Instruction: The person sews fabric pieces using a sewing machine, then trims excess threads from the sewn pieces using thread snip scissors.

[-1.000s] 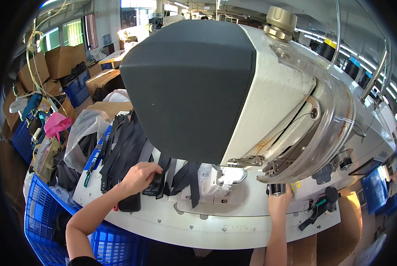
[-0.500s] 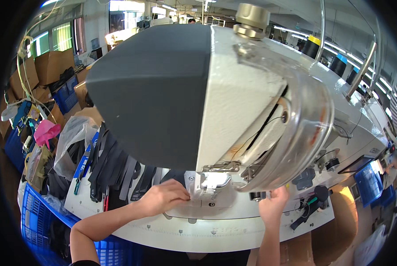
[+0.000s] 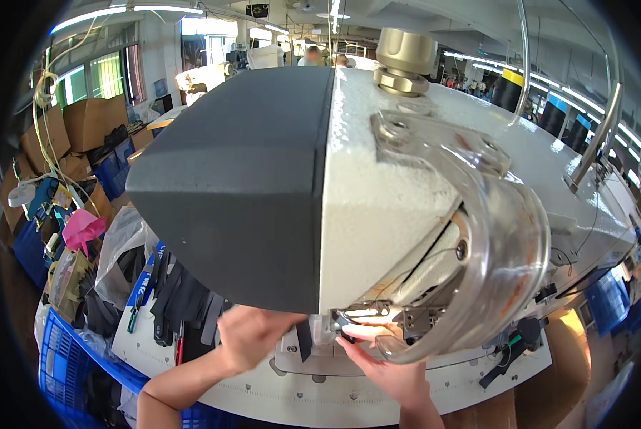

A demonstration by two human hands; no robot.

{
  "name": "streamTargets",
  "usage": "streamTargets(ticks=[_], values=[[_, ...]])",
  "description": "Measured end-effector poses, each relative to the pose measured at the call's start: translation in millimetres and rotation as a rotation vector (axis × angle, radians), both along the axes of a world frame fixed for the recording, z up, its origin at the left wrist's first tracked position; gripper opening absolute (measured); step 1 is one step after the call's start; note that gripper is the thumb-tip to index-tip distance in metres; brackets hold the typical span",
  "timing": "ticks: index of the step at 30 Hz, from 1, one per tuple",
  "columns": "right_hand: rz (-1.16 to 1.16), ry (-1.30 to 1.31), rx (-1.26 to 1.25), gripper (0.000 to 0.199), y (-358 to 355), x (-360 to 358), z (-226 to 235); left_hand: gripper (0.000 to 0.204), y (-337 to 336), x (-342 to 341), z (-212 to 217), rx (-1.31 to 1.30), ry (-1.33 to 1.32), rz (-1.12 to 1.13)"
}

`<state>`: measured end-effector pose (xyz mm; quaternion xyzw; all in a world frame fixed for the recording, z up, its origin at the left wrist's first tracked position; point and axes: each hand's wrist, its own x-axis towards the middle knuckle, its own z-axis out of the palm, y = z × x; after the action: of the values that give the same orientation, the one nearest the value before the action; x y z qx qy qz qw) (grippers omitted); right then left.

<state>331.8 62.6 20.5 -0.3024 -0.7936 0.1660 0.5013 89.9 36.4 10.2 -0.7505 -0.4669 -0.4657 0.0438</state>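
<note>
Both my hands are at the sewing machine (image 3: 385, 207), with one black strap (image 3: 304, 343) between them.
My left hand (image 3: 252, 339) is at the lower edge of the dark cover (image 3: 227, 193), its fingers bent and blurred; they are near the upper end of the strap, but I cannot tell if they grasp it. My right hand (image 3: 390, 370) reaches to the lit place under the machine, with thumb and fingers at a small dark piece (image 3: 347, 333); whether they pinch it, I cannot tell. The strap is over the bench (image 3: 263, 400), its lower end toward me. More straps (image 3: 179, 302) lie in a heap at my left, near a blue basket (image 3: 59, 350).
</note>
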Motion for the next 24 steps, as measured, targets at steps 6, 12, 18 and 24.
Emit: streamTargets(ticks=[6, 12, 18, 24], values=[[0.111, -0.005, -0.268, 0.025, 12, 7, -43, 0.037, -3, 25, 17, 0.196, 0.373, -0.101], [0.229, 0.141, -0.712, 0.027, 20, 4, -67, 0.04, -3, 26, 30, 0.264, 0.387, -0.15], [0.326, -0.247, -0.871, 0.044, 12, 13, -34, 0.04, -1, 24, 34, 0.277, 0.388, -0.19], [0.285, 0.255, -0.863, 0.025, 12, 3, -46, 0.041, 1, 22, 33, 0.263, 0.378, -0.214]])
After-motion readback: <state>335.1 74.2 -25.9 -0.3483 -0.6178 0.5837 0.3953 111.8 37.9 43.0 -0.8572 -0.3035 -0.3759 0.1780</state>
